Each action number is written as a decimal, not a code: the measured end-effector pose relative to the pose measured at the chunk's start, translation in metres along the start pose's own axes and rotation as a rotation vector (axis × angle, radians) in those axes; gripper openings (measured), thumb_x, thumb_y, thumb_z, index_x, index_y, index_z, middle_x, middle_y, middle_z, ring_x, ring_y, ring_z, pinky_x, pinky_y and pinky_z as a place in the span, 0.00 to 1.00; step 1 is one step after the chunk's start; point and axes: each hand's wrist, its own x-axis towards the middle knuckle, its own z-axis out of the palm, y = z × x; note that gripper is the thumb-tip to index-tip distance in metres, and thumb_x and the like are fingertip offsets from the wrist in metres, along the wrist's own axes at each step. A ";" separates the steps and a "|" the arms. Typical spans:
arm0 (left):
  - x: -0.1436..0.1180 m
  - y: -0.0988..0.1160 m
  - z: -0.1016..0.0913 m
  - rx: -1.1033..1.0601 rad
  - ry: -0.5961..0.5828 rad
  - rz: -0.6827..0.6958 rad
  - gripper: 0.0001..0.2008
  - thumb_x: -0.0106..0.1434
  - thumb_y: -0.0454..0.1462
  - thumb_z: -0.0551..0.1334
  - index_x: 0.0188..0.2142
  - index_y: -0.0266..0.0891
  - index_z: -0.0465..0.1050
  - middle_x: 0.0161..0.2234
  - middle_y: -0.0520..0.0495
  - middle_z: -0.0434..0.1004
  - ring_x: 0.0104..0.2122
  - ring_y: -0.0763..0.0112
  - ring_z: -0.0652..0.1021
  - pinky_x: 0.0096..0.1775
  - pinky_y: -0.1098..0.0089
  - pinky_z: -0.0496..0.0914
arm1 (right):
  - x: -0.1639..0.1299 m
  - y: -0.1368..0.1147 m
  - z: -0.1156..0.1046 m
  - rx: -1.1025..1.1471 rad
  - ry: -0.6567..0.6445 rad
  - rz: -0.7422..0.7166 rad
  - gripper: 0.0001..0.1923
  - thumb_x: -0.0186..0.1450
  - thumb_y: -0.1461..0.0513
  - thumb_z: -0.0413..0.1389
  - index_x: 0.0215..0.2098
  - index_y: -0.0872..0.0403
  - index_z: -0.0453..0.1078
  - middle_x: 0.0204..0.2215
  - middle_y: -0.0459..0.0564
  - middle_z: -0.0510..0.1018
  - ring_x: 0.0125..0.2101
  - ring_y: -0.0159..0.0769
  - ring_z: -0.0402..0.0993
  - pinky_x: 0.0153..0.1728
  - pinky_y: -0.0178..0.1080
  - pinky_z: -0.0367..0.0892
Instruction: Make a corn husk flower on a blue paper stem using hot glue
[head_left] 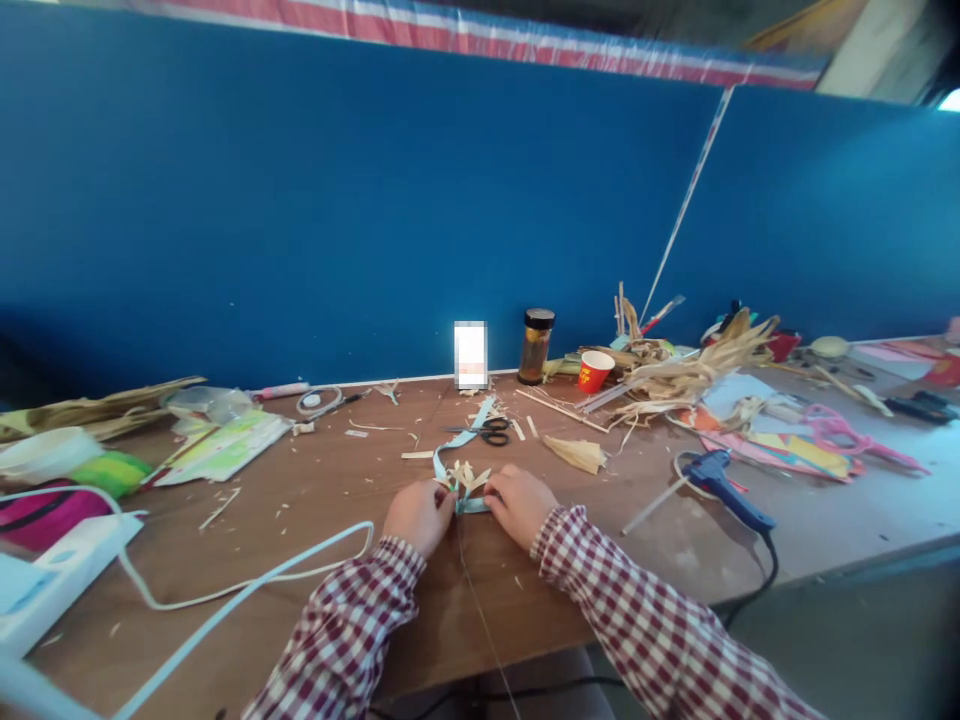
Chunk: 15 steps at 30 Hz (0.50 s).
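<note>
Near the front of the brown table [337, 500], both my hands are at a small flower-like piece of pale corn husk [469, 475]. My left hand [420, 517] is closed, its fingertips pinching the left side where a light blue ribbon [441, 460] meets the husk. On the other side my right hand [521, 503] pinches the ribbon's short stretch near the base of the petals. The ribbon runs back from the left hand toward black-handled scissors [493, 432]. A thin thread [480, 610] hangs from the piece over the table edge.
A blue glue gun [724, 487] lies to the right, its cord off the edge. Behind stand a lidded jar [535, 350] and a red paper cup [596, 372] beside piled dry husks [675, 385]. Pink scissors [855, 435] lie farther right. White cables and a power strip [64, 570] occupy the left.
</note>
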 end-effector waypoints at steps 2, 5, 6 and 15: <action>0.008 0.000 0.003 -0.042 -0.027 -0.036 0.15 0.54 0.41 0.57 0.15 0.38 0.70 0.17 0.47 0.72 0.22 0.67 0.72 0.26 0.71 0.56 | 0.002 0.003 0.005 0.030 -0.005 0.026 0.06 0.60 0.59 0.53 0.32 0.52 0.70 0.33 0.49 0.70 0.34 0.36 0.67 0.35 0.36 0.60; 0.014 -0.002 0.006 -0.130 -0.050 -0.078 0.14 0.51 0.40 0.60 0.13 0.38 0.68 0.13 0.50 0.68 0.19 0.70 0.69 0.24 0.72 0.55 | 0.001 0.005 0.007 0.078 0.001 0.035 0.04 0.58 0.60 0.55 0.30 0.52 0.70 0.31 0.48 0.71 0.33 0.36 0.66 0.33 0.36 0.59; 0.015 -0.003 0.005 -0.173 -0.053 -0.095 0.12 0.50 0.39 0.60 0.13 0.38 0.68 0.13 0.51 0.67 0.19 0.71 0.69 0.24 0.72 0.56 | 0.000 0.005 0.007 0.095 0.012 0.024 0.04 0.57 0.60 0.56 0.29 0.53 0.70 0.31 0.48 0.71 0.33 0.36 0.66 0.34 0.36 0.59; 0.013 -0.004 0.007 -0.705 -0.096 -0.295 0.11 0.54 0.44 0.60 0.28 0.37 0.67 0.18 0.54 0.70 0.17 0.77 0.71 0.20 0.76 0.63 | 0.003 0.008 0.004 0.416 0.117 0.020 0.03 0.57 0.62 0.54 0.28 0.55 0.67 0.24 0.45 0.72 0.27 0.31 0.65 0.30 0.33 0.58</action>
